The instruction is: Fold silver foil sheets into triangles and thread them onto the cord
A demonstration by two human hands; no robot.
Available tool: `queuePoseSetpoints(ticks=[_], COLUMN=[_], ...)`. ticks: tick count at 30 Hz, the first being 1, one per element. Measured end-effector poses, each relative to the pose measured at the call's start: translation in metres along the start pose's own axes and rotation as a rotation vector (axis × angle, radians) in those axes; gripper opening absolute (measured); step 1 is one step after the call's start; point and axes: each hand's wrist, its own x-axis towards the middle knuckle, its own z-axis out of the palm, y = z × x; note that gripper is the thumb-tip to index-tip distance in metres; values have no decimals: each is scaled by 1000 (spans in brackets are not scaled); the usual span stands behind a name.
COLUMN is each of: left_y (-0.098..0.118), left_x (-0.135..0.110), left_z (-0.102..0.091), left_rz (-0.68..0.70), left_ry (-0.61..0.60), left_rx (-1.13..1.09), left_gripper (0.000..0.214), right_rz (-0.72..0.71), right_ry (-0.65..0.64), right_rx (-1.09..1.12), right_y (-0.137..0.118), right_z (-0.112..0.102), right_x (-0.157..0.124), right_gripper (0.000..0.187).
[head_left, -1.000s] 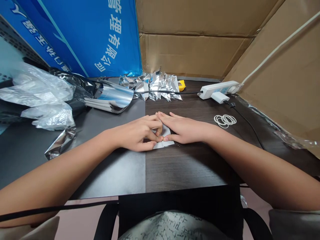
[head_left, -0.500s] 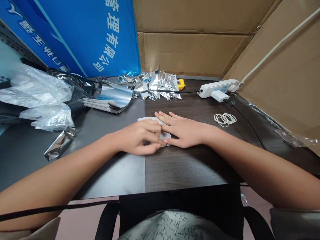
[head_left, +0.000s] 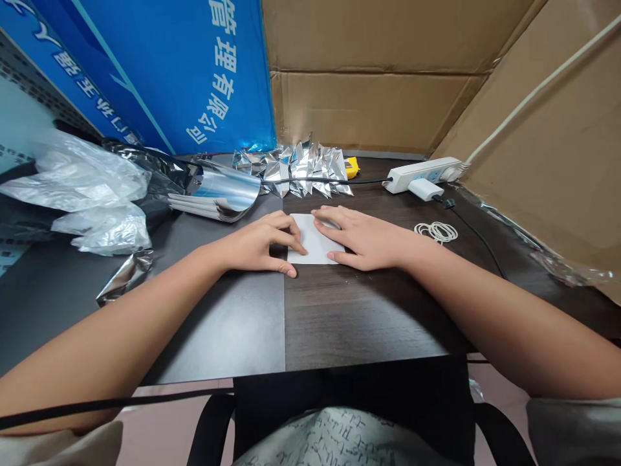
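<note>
A small white sheet, perhaps folded paper (head_left: 310,243), lies flat on the dark wood-grain table. My left hand (head_left: 264,243) rests at its left edge, fingers apart, with a fingertip touching the sheet and the thumb on the table just below its corner. On the right side my right hand (head_left: 361,238) lies over the sheet, palm down with fingers spread, hiding its right part. Neither hand is closed around anything.
Crumpled silver foil pieces (head_left: 308,171) lie at the back, beside a yellow object (head_left: 352,168). A stack of silver sheets (head_left: 213,194) and clear plastic bags (head_left: 97,188) are on the left. A power strip (head_left: 422,173) and white rubber bands (head_left: 436,232) lie right.
My left hand has moved left, away from my right hand, and its fingers have opened out. More of the white sheet now shows between the hands.
</note>
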Motion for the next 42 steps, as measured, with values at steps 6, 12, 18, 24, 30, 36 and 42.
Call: queuePoseSetpoints(ticks=[6, 12, 18, 24, 30, 36, 42], left_y=[-1, -6, -6, -1, 9, 17, 13], left_x=[0, 0, 0, 3, 7, 9, 9], left_z=[2, 1, 4, 5, 8, 9, 9], left_rz=[-84, -149, -158, -32, 53, 96, 147], left_ry=[48, 38, 125, 350, 411, 435, 434], left_rx=[89, 183, 139, 125, 81, 102, 139], left_gripper=[40, 69, 59, 44, 17, 30, 8], right_rz=[23, 22, 56, 49, 28, -19, -88], right_ry=[7, 8, 63, 72, 138, 185, 158], right_rx=[23, -3, 66, 104, 138, 83, 10], right_y=[-5, -7, -8, -7, -9, -13, -13], right_z=[-5, -7, -9, -6, 1, 5, 5], right_x=[2, 3, 4, 3, 9, 14, 14], right_gripper=[66, 64, 54, 42, 42, 39, 34])
